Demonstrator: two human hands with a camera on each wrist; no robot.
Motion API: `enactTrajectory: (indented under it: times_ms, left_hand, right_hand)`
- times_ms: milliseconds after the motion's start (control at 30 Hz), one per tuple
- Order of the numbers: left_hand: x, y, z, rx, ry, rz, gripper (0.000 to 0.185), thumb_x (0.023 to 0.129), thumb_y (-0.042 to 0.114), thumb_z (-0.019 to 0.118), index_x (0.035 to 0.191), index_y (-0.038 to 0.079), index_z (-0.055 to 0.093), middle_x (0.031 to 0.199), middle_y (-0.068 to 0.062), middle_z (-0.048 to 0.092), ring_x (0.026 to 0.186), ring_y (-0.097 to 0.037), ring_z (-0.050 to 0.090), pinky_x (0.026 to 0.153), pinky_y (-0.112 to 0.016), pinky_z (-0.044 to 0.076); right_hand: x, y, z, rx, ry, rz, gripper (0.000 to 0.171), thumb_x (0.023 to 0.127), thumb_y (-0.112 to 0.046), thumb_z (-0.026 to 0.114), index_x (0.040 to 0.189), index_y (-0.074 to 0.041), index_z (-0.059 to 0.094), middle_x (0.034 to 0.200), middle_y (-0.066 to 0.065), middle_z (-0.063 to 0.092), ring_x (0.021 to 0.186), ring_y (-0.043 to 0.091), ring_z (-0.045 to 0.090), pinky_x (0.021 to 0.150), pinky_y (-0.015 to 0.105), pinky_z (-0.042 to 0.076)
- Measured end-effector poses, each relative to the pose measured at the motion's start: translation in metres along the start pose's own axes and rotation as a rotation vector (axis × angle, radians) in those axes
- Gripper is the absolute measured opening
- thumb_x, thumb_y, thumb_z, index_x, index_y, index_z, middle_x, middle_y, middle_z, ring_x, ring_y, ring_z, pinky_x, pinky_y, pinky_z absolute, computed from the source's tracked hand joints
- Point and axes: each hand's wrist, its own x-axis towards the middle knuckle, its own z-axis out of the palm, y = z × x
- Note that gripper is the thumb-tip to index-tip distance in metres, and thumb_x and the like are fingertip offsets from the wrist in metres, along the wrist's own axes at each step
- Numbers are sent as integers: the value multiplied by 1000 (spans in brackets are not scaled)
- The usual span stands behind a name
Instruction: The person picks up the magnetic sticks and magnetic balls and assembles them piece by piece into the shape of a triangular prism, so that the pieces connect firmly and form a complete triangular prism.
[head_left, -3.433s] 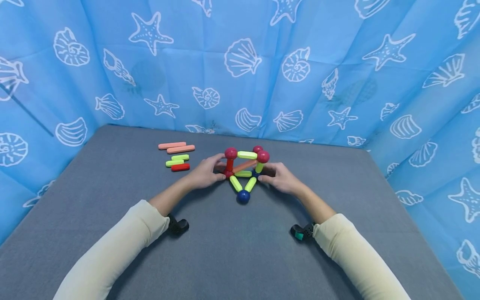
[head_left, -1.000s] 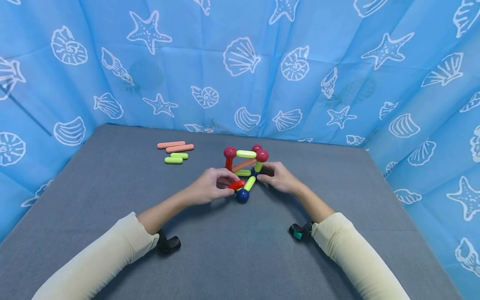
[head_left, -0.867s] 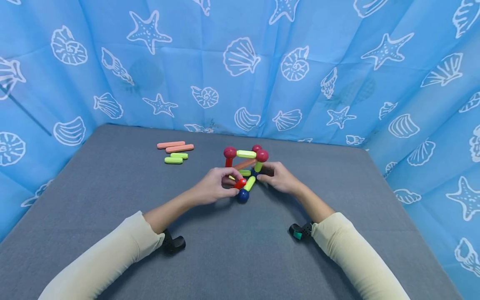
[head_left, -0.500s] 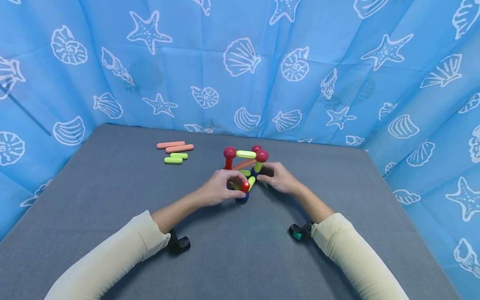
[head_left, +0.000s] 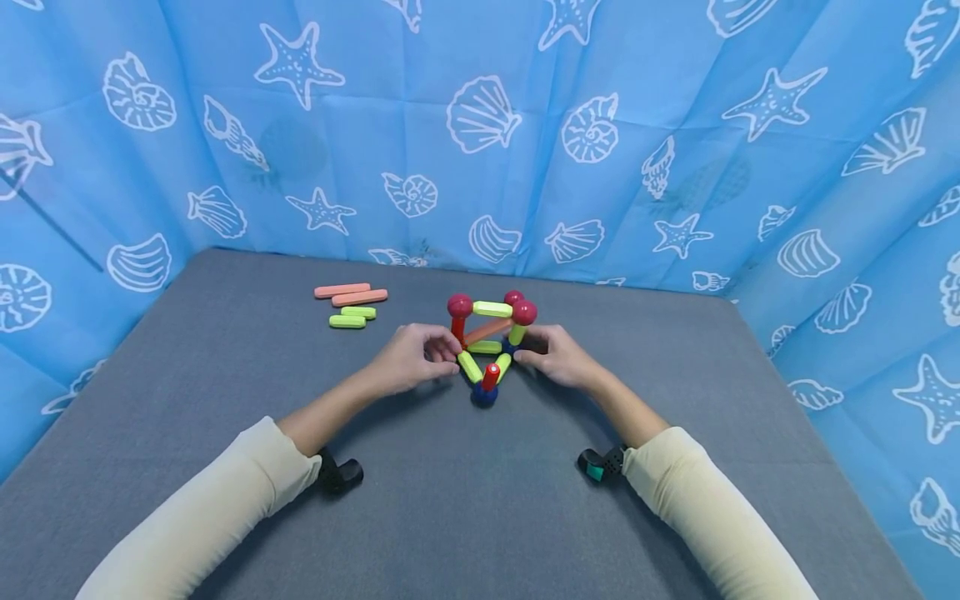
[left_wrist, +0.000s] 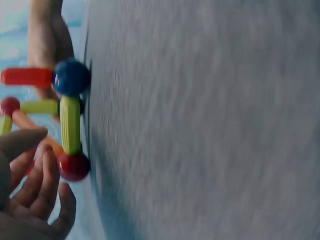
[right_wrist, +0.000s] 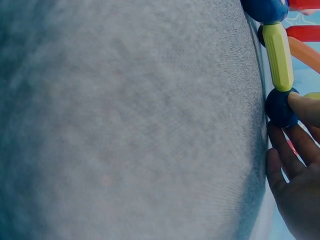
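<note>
A frame of magnetic rods and balls stands mid-table in the head view. A short red rod (head_left: pixel 491 377) rises upright from its front blue ball (head_left: pixel 484 396), which two yellow-green rods join to the back corners. Red balls top the back part, one of them the upper left ball (head_left: pixel 460 306). My right hand (head_left: pixel 557 358) pinches the right-hand lower blue ball (right_wrist: pixel 280 107) between thumb and fingers. Beside the left corner, my left hand (head_left: pixel 408 360) holds nothing, its fingers relaxed near the lower red ball (left_wrist: pixel 74 166).
Left of the frame lie two long salmon rods (head_left: pixel 360 296) and two short yellow-green rods (head_left: pixel 347 321). The grey table (head_left: pixel 480 517) ends at a blue curtain (head_left: pixel 420 100) with white shell prints.
My left hand has brought the red rod from the loose pieces, stood it on the front blue ball, let go and drawn back left. My right hand has stayed at its corner.
</note>
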Motion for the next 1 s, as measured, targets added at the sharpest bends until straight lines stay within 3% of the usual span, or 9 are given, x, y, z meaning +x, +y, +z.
enactTrajectory:
  times_ms: [100,167,333,467,600,667,800,900,1000]
  left_hand:
    - [2,-7,-6,40,92,-90,20,85,5,76,100,1,64,89,-8,65,78,-21,60,71,-32,52]
    - [6,-11,-8,68,106,-151,31,86,10,77,111,1,62,100,-11,65,86,-24,61,77,-36,53]
    - [17,-19,-11,82,-24,-195,55,91,17,73,140,4,51,131,-15,61,115,-28,61,100,-45,49]
    - [24,-23,-12,66,-101,-172,45,94,14,69,135,1,57,127,-15,64,117,-27,60,103,-45,46]
    - [27,-24,-12,73,-103,-165,37,94,13,69,128,1,63,121,-13,67,111,-25,62,101,-43,47]
    - [28,-23,-12,76,-98,-168,36,93,12,70,127,1,64,121,-13,67,110,-25,62,100,-43,47]
    - [29,-20,-13,83,-92,-186,36,92,12,71,127,1,65,121,-13,68,110,-25,62,101,-44,47]
    - [30,-20,-14,91,-97,-193,37,92,12,72,127,2,65,121,-13,68,110,-25,62,101,-44,47]
    - [31,-21,-15,96,-104,-183,36,92,12,72,126,1,66,121,-13,68,110,-25,62,100,-44,47]
  right_hand:
    - [1,0,0,7,-4,7,41,93,-2,64,134,4,57,131,20,61,121,34,56,105,53,41]
    - [2,-1,1,7,-5,12,41,93,-3,64,134,4,57,131,20,61,121,34,56,105,53,41]
    - [3,0,1,-4,-9,18,41,94,-4,63,134,4,57,131,21,60,121,34,56,105,54,40]
    - [4,-3,-1,-34,-22,39,39,93,-3,64,132,4,59,129,20,62,120,33,57,105,53,41]
    - [5,-4,-7,-65,-10,48,38,90,7,60,128,6,61,121,20,66,114,33,61,101,50,46]
    - [8,-3,-10,-75,35,31,36,90,10,57,125,8,61,116,22,67,108,33,63,96,48,49]
    - [18,2,-16,-115,228,-3,30,94,5,59,123,10,62,112,24,67,102,34,64,92,47,52]
    - [27,6,-20,-149,328,2,38,96,-2,63,132,9,56,126,27,61,114,39,60,98,52,48]
    - [36,9,-24,-169,323,38,52,96,-5,64,143,4,46,144,27,48,130,44,48,106,58,39]
